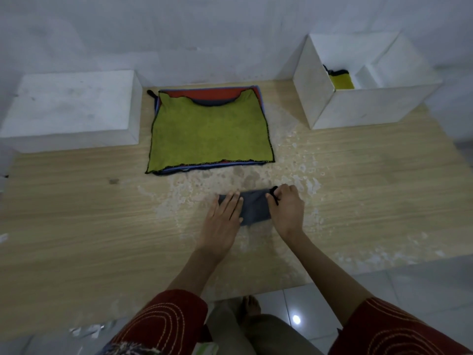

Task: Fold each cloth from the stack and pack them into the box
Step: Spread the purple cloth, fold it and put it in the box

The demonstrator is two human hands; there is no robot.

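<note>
A small folded grey cloth (254, 207) lies on the wooden table (76, 201) in front of me. My left hand (224, 219) presses flat on its left part with straight fingers. My right hand (288, 210) covers its right end, fingers curled around the cloth's edge by a black loop. Behind it lies the stack of cloths (210, 131), a yellow-green one on top with red, blue and grey layers showing beneath. The open white box (363, 103) stands at the back right, with a folded yellow-green cloth (341, 80) inside.
A closed white box (71, 111) sits at the back left, beside the stack. The table surface is worn and pale around the grey cloth. The table's front edge runs below my forearms, with tiled floor and my foot beyond it.
</note>
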